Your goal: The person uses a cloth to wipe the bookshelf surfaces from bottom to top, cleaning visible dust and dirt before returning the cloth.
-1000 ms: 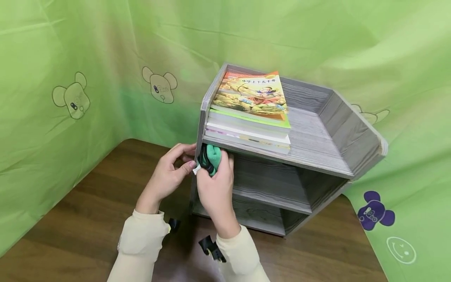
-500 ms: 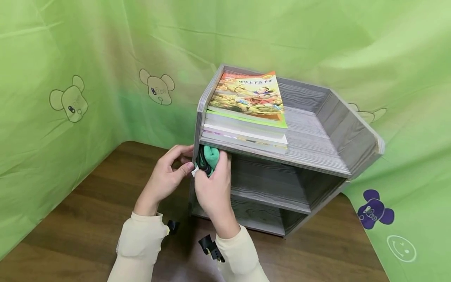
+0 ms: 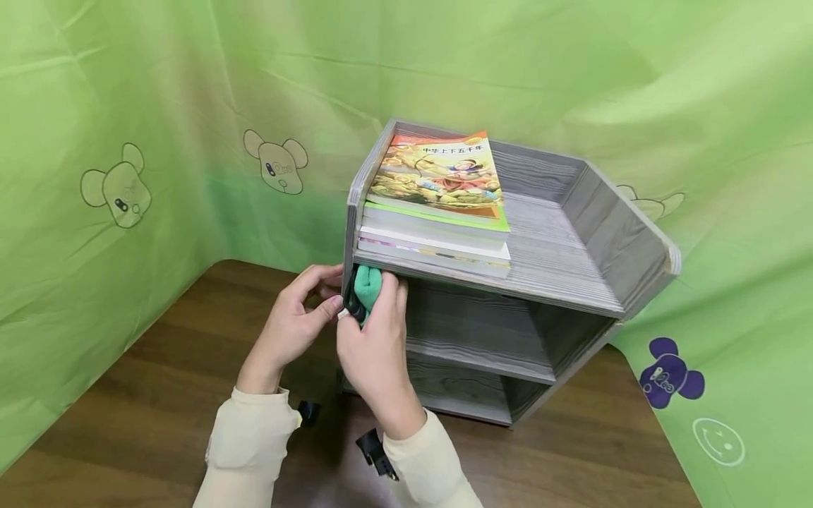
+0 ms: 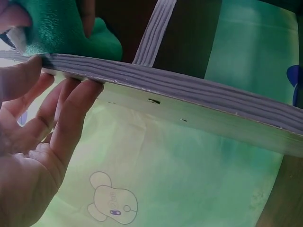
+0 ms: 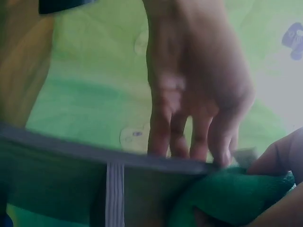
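Note:
My right hand (image 3: 375, 339) grips a soft green fuzzy cloth bundle (image 3: 368, 283) inside the upper compartment of a grey wood-grain shelf unit (image 3: 559, 233), close against its left side panel. A black strap or cord (image 3: 356, 310) lies along the bundle's left side, and a small white tip (image 5: 245, 155) shows beside it in the right wrist view. My left hand (image 3: 295, 324) holds the panel's front edge from outside: in the left wrist view its fingertips rest on the outer face and the thumb lies at the edge. The bundle's far end is hidden in the head view.
Several books (image 3: 438, 212) lie stacked on the unit's top, against the left wall. A middle board (image 3: 483, 360) divides the front below. The unit stands on a brown wooden table (image 3: 165, 395) with green printed curtains (image 3: 190, 85) behind and beside it.
The shelf and books have drifted left in the head view. My right hand has shifted slightly left toward the side panel with the green bundle, and less of the black strap shows.

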The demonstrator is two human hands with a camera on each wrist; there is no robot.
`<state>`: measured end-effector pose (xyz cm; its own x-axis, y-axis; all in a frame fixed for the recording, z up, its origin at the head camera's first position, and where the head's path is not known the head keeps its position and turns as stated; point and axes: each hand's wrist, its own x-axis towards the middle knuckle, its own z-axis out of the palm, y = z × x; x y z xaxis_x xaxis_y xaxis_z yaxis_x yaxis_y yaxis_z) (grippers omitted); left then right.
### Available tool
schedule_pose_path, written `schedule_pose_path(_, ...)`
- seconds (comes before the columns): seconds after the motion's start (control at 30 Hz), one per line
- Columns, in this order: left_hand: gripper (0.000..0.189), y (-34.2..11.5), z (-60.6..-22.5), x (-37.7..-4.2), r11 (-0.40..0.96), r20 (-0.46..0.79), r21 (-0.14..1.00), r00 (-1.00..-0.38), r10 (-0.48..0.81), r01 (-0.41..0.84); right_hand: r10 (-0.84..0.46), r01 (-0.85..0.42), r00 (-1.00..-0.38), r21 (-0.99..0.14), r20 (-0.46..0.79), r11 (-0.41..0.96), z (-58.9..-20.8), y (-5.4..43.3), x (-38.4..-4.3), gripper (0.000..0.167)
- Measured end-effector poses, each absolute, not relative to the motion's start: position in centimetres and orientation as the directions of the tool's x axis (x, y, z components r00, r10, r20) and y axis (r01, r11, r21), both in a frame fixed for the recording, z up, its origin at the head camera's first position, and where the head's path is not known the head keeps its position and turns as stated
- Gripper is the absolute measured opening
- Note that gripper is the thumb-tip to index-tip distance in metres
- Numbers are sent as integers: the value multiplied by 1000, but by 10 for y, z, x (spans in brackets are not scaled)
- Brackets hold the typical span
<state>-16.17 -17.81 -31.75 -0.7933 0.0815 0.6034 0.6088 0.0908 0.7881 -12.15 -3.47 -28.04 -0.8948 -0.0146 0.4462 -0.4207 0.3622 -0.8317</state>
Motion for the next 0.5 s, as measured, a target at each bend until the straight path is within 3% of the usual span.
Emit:
schedule_pose_path(0.2, 38, -179, -318, -161, 77, 598, 793, -797, 91, 604, -36, -483, -865, -813, 500, 326, -286, -33, -108, 69)
schedule_pose_path(0.5, 38, -178, -317, -161, 69, 586, 803, -806, 86, 592, -40, -437, -896, -862, 442, 256, -281, -23, -136, 50)
